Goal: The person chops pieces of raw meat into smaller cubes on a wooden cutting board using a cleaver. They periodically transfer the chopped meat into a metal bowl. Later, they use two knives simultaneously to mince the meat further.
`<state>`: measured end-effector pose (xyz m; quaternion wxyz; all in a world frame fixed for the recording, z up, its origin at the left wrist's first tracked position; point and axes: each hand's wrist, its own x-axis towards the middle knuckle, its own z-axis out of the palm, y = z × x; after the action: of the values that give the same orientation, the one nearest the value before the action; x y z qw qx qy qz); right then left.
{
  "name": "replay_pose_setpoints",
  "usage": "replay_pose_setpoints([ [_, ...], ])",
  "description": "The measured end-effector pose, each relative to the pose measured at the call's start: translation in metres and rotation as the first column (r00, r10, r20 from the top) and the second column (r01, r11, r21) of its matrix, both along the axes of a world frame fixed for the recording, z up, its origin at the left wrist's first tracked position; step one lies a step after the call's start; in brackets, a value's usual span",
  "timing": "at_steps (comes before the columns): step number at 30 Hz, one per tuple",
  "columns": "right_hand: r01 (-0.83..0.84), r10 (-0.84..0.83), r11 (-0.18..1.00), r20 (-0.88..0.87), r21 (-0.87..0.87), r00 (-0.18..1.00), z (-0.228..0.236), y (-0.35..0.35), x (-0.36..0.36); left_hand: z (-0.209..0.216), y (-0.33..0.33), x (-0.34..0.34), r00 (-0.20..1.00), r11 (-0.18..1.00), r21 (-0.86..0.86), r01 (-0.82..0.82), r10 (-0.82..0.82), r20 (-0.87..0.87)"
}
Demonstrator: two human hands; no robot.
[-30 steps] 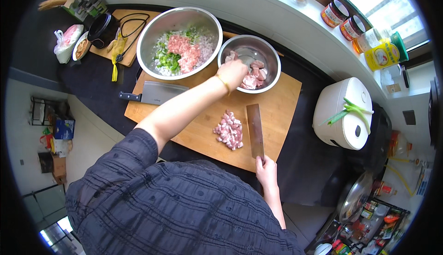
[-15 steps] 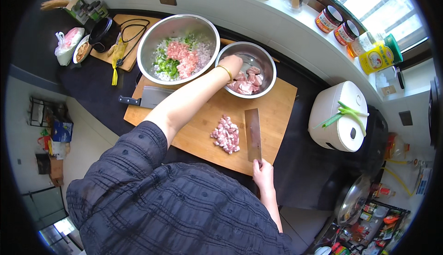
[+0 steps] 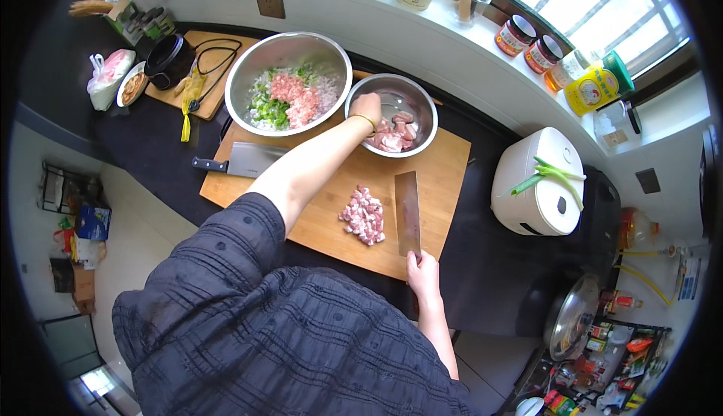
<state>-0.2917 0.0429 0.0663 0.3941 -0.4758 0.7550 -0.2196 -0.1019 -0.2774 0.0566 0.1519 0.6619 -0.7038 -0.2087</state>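
Cleaver (image 3: 407, 212) extends forward from the right hand (image 3: 422, 271); the fingers are wrapped closed around its near end. Diced meat (image 3: 362, 216) lies on the board (image 3: 443, 175), left of the blade and apart from both hands. Farther out, the left hand (image 3: 366, 109) reaches into the small bowl (image 3: 425, 111) at its left side. Meat chunks (image 3: 395, 136) lie in this bowl, just right of the fingers. The left fingertips are hidden; their opening and grip cannot be determined.

The black countertop (image 3: 482, 280) carries a wooden cutting board (image 3: 437, 197) and a white cooker (image 3: 523, 194).
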Motion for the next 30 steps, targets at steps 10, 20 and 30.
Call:
replay_pose_setpoints([
  [10, -0.030, 0.033, 0.999, -0.081, 0.027, 0.996, 0.005, -0.002, 0.005, 0.047, 0.085, 0.048, 0.098, 0.841, 0.471, 0.265, 0.463, -0.881],
  [20, -0.118, 0.116, 0.993, 0.213, -0.003, 0.970, 0.046, 0.025, 0.054, -0.017, 0.183, 0.109, 0.419, 0.903, 0.406, -0.141, 0.426, -0.802],
  [30, -0.235, 0.233, 0.971, 0.064, 0.030, 0.970, 0.015, 0.047, 0.063, -0.018, 0.243, 0.110, 0.901, 0.895, -0.311, 0.319, -0.388, -0.194],
])
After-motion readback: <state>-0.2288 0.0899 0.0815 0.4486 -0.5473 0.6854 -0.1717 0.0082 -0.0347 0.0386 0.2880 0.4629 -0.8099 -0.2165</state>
